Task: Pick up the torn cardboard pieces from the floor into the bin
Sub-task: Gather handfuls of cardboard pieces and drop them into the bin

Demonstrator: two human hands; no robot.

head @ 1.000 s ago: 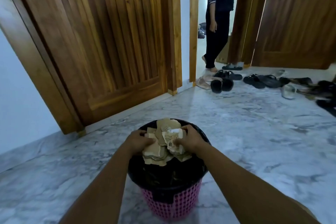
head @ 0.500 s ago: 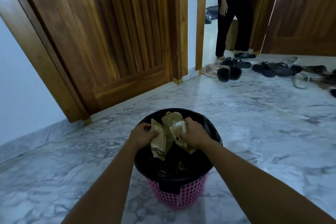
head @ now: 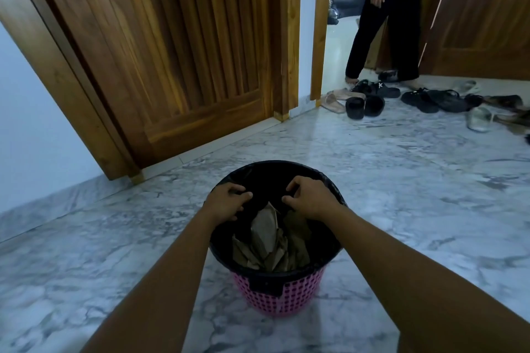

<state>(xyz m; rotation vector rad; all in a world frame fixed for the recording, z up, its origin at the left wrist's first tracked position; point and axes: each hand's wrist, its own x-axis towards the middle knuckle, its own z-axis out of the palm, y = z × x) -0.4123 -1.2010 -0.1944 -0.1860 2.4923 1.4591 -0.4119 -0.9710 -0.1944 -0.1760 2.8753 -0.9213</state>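
one ribbed wooden door [head: 172,51] stands at left. my left hand [head: 226,202] hovers over the bin's left rim, fingers loosely curled, holding nothing. the one round bin [head: 278,295], pink plastic lattice with a black liner, sits on veined marble floor [head: 401,180]. the torn cardboard pieces [head: 269,241] lie inside it, brown and crumpled, too overlapped to count. my right hand [head: 311,198] is likewise loosely curled and empty. far right are scattered sandals [head: 364,104] and one person [head: 384,37], cut off at the waist.
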